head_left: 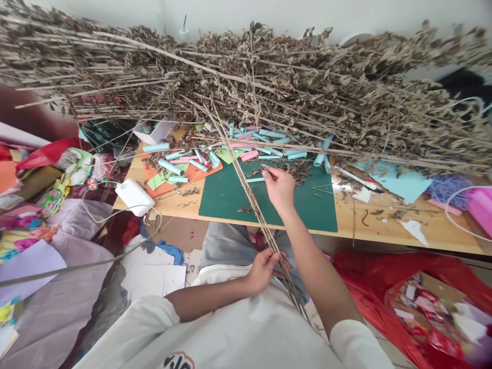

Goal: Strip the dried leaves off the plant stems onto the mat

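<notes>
My left hand [264, 270] is closed around a small bundle of long dried stems [246, 187], low in front of my shirt. The stems slant from the plant pile at upper left down past my waist at lower right. Above the green cutting mat [219, 192], my right hand [280, 189] is pinched, thumb against fingers, just right of the stems. A small brownish bit shows at its fingertips, too small to name. Dry leaf crumbs [302, 171] and a blue paper tube [255, 180] lie near that hand.
A large heap of dried leafy stalks [346, 102] spans the back of the wooden table [180, 202]. Blue and pink paper tubes [169, 167] lie before it. A white power bank [135, 197] with a cable sits left. A red bag [369, 282] with scraps stands lower right.
</notes>
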`<action>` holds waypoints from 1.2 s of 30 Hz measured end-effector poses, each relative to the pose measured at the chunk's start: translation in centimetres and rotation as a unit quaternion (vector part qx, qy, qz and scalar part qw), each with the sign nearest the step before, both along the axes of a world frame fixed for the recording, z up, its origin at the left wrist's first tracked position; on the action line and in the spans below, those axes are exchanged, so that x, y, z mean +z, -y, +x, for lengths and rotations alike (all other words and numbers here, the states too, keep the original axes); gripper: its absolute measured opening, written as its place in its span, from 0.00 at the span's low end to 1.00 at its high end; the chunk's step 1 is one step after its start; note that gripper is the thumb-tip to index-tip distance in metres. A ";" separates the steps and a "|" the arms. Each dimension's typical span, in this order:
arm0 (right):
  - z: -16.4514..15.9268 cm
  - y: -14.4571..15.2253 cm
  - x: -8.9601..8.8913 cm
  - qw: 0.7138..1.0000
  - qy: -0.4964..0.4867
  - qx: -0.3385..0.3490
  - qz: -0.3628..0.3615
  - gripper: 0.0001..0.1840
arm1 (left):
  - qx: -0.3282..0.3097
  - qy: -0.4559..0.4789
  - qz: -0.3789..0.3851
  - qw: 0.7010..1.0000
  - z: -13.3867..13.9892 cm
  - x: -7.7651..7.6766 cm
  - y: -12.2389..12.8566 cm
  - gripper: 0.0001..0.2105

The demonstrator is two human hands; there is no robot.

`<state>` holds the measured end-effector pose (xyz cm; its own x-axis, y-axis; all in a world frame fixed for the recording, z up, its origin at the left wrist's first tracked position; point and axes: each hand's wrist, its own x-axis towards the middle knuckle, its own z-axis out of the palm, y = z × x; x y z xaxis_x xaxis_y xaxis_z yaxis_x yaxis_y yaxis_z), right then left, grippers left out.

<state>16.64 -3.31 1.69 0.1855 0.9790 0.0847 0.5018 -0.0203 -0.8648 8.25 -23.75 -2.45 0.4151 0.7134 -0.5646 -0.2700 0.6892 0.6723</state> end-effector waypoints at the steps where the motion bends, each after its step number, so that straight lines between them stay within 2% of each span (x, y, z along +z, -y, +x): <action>1: 0.3 0.1 0.3 0.998 0.055 -0.004 0.021 0.23 | 0.000 0.001 -0.001 1.000 0.0 0.0 0.0 0.32; 3: 0.5 0.5 0.8 0.994 0.100 -0.011 0.034 0.25 | -0.001 0.004 -0.004 1.000 0.0 0.1 -0.1 0.33; 4: 0.4 0.9 1.0 0.996 0.085 0.000 0.024 0.25 | -0.003 0.006 -0.005 1.000 0.0 0.1 -0.1 0.33; 6: 0.0 1.5 1.2 0.998 -0.024 0.049 -0.036 0.25 | -0.007 0.010 -0.007 1.000 0.0 0.0 0.0 0.33; 7: -0.3 1.7 1.1 0.988 -0.102 0.082 -0.083 0.24 | -0.010 0.011 -0.006 1.000 0.0 0.0 0.0 0.33; 10: -1.0 2.0 0.7 0.920 -0.303 0.139 -0.205 0.23 | -0.017 0.019 -0.001 1.000 -0.1 -0.3 0.2 0.32; 12: -1.2 2.0 0.3 0.897 -0.362 0.125 -0.222 0.22 | -0.021 0.021 0.002 1.000 -0.1 -0.4 0.2 0.32; 17: -1.3 1.8 0.0 0.882 -0.413 0.053 -0.222 0.21 | -0.020 0.019 0.003 1.000 -0.2 -0.3 0.2 0.31; 24: -1.5 1.8 -0.7 0.849 -0.477 0.006 -0.226 0.23 | -0.024 0.022 0.002 0.999 -0.1 0.1 -0.1 0.32; 27: -1.6 1.9 -0.8 0.853 -0.471 0.016 -0.223 0.22 | -0.021 0.019 0.000 1.000 -0.1 0.2 -0.1 0.32; 30: -1.7 2.1 -0.8 0.875 -0.445 0.020 -0.191 0.21 | -0.020 0.021 -0.001 1.000 -0.1 0.2 -0.1 0.31; 33: -1.6 2.4 -0.7 0.923 -0.357 0.029 -0.140 0.17 | -0.014 0.023 0.003 1.000 -0.1 0.0 0.1 0.30; 36: -1.4 2.8 -0.4 0.973 -0.213 0.047 -0.076 0.14 | -0.013 0.018 0.001 1.000 0.0 -0.1 0.2 0.30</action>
